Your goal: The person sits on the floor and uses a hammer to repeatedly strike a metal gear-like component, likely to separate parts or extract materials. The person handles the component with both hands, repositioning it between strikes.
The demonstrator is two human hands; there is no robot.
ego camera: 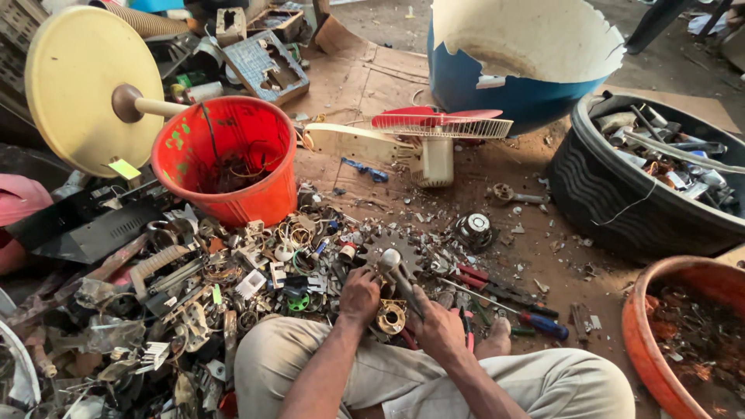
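Note:
I sit on the ground with my knees up over a heap of small metal scrap [225,279]. My right hand [439,327] grips the handle of a hammer [394,268], whose steel head points up and to the left. My left hand [360,296] rests on the scrap just left of the hammer head, fingers curled on a small part that I cannot make out. Between my two hands lies a round brass-coloured motor part [390,318]. A dark toothed gear disc [371,247] sits just beyond the hammer head.
A red bucket [268,194] with wires stands at the left, a black tub [621,209] of scrap at the right, an orange basin [644,341] at the lower right. A broken blue drum [497,93] and a fan [434,143] lie ahead. Pliers and a screwdriver [535,320] lie by my right foot.

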